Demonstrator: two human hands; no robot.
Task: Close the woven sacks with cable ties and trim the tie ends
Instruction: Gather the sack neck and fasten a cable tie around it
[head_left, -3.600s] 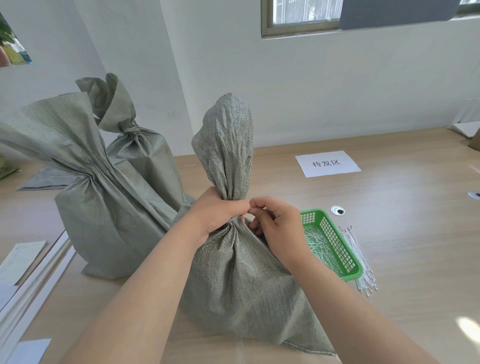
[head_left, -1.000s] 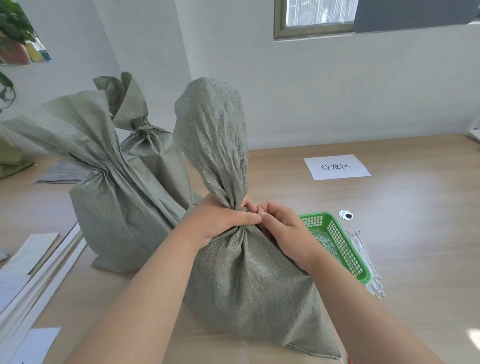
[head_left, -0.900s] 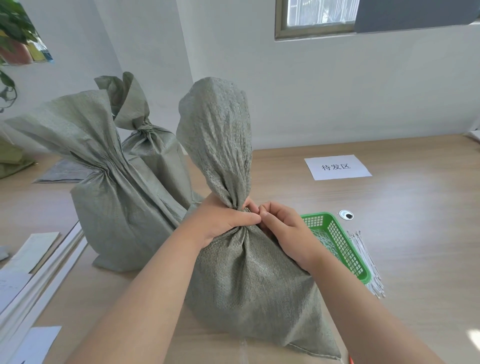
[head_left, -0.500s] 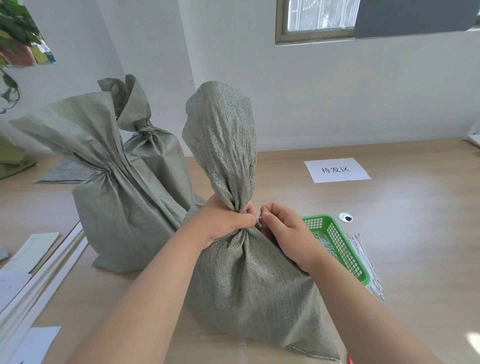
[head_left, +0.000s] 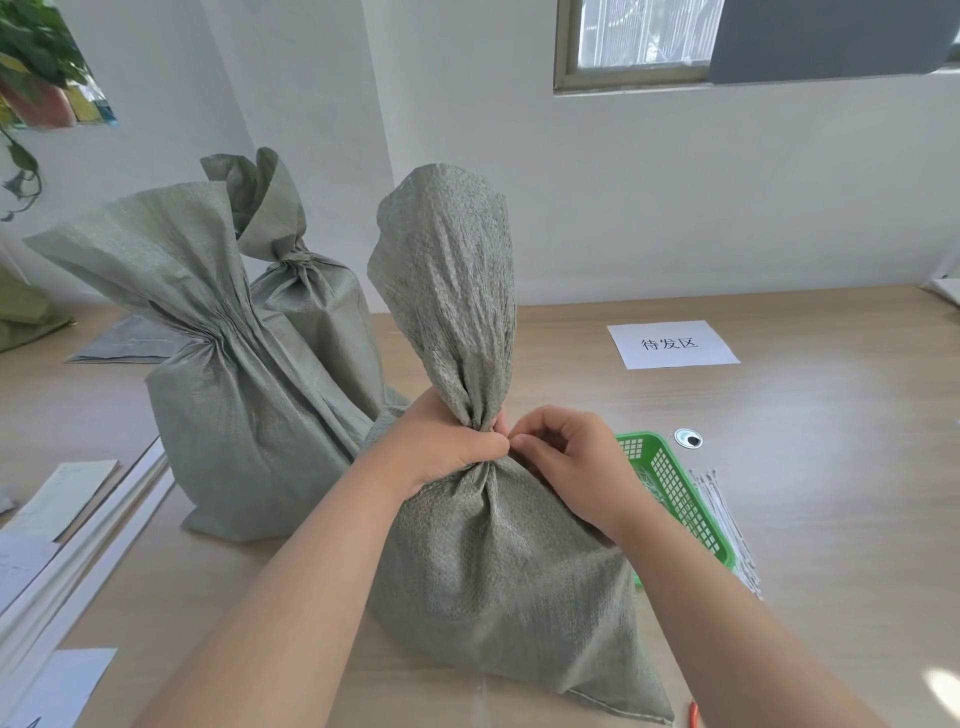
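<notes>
A grey-green woven sack (head_left: 498, 561) stands upright on the wooden table in front of me, its top gathered into a neck. My left hand (head_left: 441, 447) grips that neck from the left. My right hand (head_left: 566, 457) is curled against the neck from the right, thumb and fingertips pinching at the gather; what they pinch is too small to see. A green plastic basket (head_left: 680, 493) of white cable ties sits just right of the sack, partly hidden by my right forearm. More loose white cable ties (head_left: 727, 525) lie beside the basket.
Two more grey-green sacks with gathered necks stand at the left, one in front (head_left: 223, 395) and one behind (head_left: 306, 306). A white paper label (head_left: 670, 344) lies at the back right. Papers and white strips (head_left: 62, 551) lie along the left edge.
The sack's loose top has swung a little right and straightened. Both hands stay at the neck; my right hand's fingers have shifted slightly against the gather.
</notes>
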